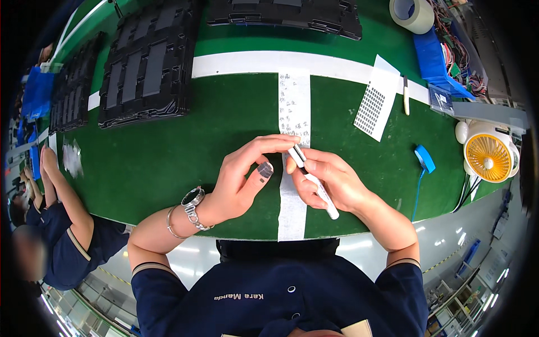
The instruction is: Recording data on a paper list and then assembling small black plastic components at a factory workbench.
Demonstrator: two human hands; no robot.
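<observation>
My right hand (pixel 331 182) is closed around a white marker pen (pixel 317 185) with a dark band, held slantwise over the table. My left hand (pixel 244 174) has its fingers stretched out and its thumb apart. Its fingertips touch the upper end of the marker. Several small dark stickers (pixel 265 169) cover the tip of the left thumb. Beneath both hands runs a white strip (pixel 293 216) with handwriting on its far part; the hands and marker hide some of it.
Black molded trays (pixel 147 70) are stacked at the left, another black tray (pixel 286 14) lies behind. On the right are a sheet of dark labels (pixel 375 101), a knife (pixel 406 95), a blue wrist strap (pixel 425 159), a fan (pixel 488 157), a tape roll (pixel 412 14). A co-worker (pixel 67 236) sits left.
</observation>
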